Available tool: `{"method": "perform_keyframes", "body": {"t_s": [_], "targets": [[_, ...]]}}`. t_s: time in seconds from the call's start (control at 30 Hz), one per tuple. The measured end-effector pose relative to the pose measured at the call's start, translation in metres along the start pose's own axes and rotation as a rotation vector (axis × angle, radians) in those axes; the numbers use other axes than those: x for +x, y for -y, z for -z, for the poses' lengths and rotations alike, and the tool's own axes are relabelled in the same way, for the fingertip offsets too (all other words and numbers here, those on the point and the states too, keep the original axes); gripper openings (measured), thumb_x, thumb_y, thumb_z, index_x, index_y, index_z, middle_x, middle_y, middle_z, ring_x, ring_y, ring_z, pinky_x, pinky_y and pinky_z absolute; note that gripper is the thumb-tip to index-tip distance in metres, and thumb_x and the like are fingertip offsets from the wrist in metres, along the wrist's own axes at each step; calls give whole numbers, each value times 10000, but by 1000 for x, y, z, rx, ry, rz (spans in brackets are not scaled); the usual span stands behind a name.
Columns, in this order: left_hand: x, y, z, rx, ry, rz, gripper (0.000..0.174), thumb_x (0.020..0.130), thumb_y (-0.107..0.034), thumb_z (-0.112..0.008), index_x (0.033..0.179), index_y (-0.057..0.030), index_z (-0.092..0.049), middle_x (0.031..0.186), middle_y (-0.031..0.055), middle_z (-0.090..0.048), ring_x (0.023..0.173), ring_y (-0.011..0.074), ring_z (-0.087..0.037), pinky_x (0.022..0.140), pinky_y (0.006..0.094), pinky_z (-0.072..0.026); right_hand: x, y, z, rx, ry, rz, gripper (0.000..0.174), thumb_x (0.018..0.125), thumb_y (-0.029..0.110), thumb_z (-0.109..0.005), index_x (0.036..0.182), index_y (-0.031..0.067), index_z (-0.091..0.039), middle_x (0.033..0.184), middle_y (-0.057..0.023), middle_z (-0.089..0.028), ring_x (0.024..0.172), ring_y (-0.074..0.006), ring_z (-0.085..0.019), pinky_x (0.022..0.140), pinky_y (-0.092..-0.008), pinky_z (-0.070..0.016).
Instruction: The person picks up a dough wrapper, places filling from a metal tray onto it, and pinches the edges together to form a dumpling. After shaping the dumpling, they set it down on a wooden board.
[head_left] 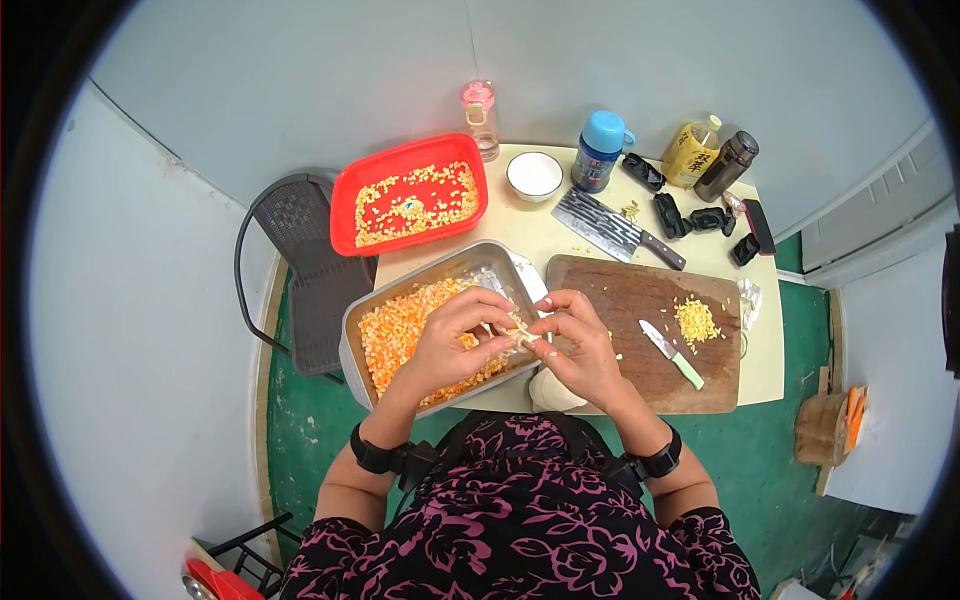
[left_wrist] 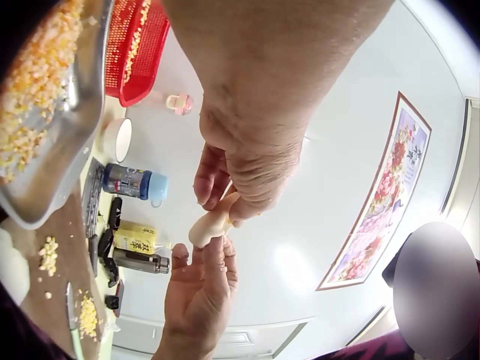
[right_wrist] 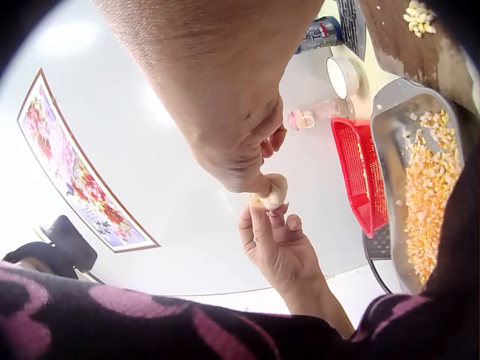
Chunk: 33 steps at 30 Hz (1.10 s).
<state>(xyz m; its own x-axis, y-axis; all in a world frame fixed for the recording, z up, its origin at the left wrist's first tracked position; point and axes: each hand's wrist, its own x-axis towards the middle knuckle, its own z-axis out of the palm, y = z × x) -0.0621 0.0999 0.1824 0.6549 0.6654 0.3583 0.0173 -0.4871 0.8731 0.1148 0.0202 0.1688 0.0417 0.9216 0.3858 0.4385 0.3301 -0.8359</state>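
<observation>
Over the right side of the metal tray [head_left: 350,345], a small piece of white dough [head_left: 519,338] is pinched between the fingertips of both hands, the left hand [head_left: 458,338] and the right hand [head_left: 582,348]. In the left wrist view the dough [left_wrist: 208,227] looks folded and rounded, with the right hand [left_wrist: 196,296] below it. The right wrist view shows the dough [right_wrist: 277,190] with the left hand [right_wrist: 285,255] under it. Orange and white chopped filling [head_left: 400,325] fills much of the tray. Whether filling is inside the dough, I cannot tell.
A brown board [head_left: 640,350] holds a green-handled knife [head_left: 684,368] and yellow chopped bits [head_left: 697,321]. Beside it lies a pale rounded lump [head_left: 553,392]. Behind are a cleaver [head_left: 603,224], a red basket [head_left: 342,213], a white bowl [head_left: 535,175] and several bottles.
</observation>
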Motion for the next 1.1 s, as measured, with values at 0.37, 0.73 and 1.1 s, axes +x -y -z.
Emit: {"method": "perform_keyframes", "body": {"t_s": [0.37,0.73,1.1], "targets": [[0,0,-2,-25,44,126,105,735,-12,-652,833,-25,-618,923,68,-589,807,119,-580,564,204,-475,-3,-2,-2,32,-19,-48,154,682,50,-691,818,42,-620,994,-96,-505,967,-254,-501,820,-340,-409],[0,-2,-3,-29,52,106,50,762,-35,-624,810,-33,-612,903,55,-589,792,110,-575,549,197,-454,-4,1,0,-10,-15,0,161,675,55,-704,814,45,-622,999,-96,-506,966,-256,-499,815,-343,-410],[0,-6,-4,-14,67,118,56,743,-15,-614,794,-40,-619,889,37,-577,796,98,-567,541,188,-443,-2,3,4,-44,80,41,186,643,21,-706,805,52,-619,1027,-102,-495,979,-267,-479,806,-350,-414]]}}
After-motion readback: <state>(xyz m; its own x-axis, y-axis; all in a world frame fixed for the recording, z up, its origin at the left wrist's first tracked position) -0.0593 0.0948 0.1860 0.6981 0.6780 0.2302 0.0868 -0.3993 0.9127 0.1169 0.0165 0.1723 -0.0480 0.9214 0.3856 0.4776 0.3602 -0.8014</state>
